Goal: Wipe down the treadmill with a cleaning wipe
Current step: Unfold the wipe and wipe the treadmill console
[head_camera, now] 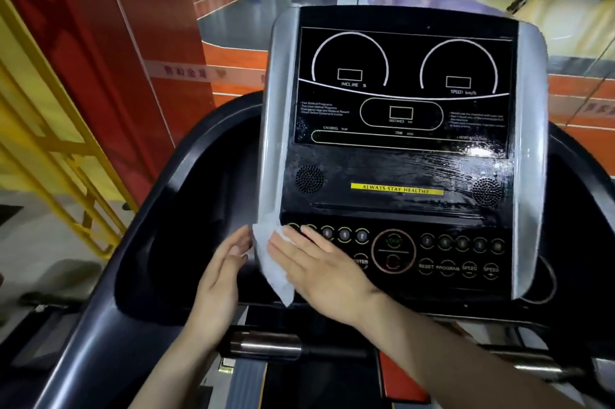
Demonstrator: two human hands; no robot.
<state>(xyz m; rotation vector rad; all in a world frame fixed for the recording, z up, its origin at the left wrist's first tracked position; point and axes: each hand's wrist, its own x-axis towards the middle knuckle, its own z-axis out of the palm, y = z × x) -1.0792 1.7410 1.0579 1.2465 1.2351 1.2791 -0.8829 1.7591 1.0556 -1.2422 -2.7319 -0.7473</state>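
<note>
The treadmill console [399, 155] fills the middle of the head view, black with grey side trim and rows of round buttons. A white cleaning wipe [271, 262] lies against its lower left corner. My right hand [319, 268] presses flat on the wipe with straight fingers, over the left buttons. My left hand [223, 272] hovers just left of the wipe, fingers straight, its fingertips near the wipe's edge. Wet streaks shine on the console's lower right.
Black curved handrails [159, 195] run on both sides of the console. A chrome grip bar [266, 343] sits below it. A yellow metal frame [66, 155] and a red wall stand to the left. A sports court with people lies beyond.
</note>
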